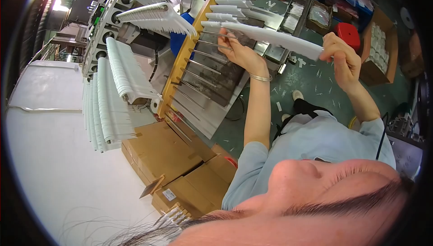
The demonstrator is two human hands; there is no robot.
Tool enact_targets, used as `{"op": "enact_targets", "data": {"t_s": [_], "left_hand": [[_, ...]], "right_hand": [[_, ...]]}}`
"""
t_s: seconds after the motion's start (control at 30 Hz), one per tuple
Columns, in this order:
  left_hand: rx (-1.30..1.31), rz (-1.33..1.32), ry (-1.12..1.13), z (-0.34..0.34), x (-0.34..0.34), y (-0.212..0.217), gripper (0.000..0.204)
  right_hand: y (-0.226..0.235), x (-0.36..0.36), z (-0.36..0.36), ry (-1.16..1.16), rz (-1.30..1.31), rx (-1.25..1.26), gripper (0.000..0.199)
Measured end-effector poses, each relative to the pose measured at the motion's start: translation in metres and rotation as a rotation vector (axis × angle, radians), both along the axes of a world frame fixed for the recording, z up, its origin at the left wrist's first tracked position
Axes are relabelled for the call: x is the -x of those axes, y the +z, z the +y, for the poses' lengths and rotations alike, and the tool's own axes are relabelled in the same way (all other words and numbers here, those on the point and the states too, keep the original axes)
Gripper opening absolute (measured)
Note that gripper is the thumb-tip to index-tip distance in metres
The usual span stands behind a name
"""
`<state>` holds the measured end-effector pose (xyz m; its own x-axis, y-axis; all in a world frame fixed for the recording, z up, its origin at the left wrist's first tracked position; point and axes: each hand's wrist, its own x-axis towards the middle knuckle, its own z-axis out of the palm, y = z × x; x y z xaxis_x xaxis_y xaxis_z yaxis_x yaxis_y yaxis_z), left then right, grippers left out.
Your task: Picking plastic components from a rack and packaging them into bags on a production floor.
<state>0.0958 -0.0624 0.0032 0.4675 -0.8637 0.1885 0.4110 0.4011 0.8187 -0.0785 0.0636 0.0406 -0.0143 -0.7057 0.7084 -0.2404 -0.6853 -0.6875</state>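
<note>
A long white strip-like bundle [275, 38], layered and soft-looking, stretches from the yellow rack [178, 66] toward the right. My right hand [343, 59] is closed around its right end, fingers curled in. Below the bundle's left end, my left hand [239, 52] has its fingers bent around a thin metal rod [212, 33] of the rack; the palm hides part of the grip. Several bare rods stick out of the rack's lower part. Higher up, other rods carry white bundles [228, 8] like the one I hold.
Left of the rack, a machine [106, 34] bears arms hung with rows of white pieces [119, 97]. Cardboard boxes [162, 151] stand below. To the right are a red container [347, 36], a blue crate [356, 2] and a carton [383, 61]. White scraps litter the green floor [311, 81].
</note>
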Motion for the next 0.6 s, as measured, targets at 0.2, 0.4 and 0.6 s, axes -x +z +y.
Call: {"op": "enact_targets", "data": {"t_s": [0.2, 0.4, 0.6], "left_hand": [[0.087, 0.076, -0.128, 0.016, 0.009, -0.004, 0.021], [-0.064, 0.342, -0.468, 0.028, 0.039, 0.006, 0.021], [-0.287, 0.370, -1.012, 0.010, 0.074, -0.043, 0.023]], "right_hand": [[-0.011, 0.030, 0.008, 0.059, -0.207, 0.065, 0.045], [-0.018, 0.058, 0.058, -0.020, -0.145, 0.117, 0.044], [-0.002, 0.024, 0.113, -0.224, 0.527, 0.269, 0.031]]}}
